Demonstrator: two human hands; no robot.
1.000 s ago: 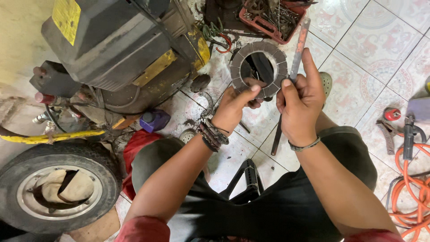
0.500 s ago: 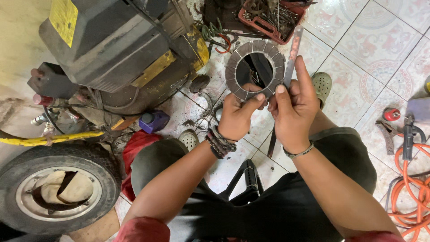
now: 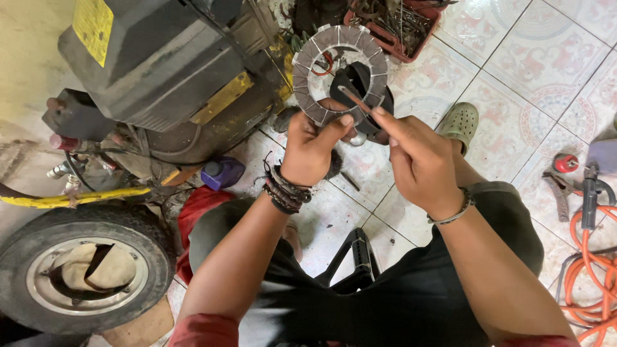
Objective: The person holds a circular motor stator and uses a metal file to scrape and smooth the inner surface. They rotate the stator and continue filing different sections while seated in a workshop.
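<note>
Resting above left hand (image 3: 312, 144): ring (image 3: 339, 72)

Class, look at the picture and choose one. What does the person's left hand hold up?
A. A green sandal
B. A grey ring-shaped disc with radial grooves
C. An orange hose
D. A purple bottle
B: the left hand grips the lower rim of the grey ring-shaped disc, while the purple bottle, orange hose and green sandal are down at the tiled floor.
</note>
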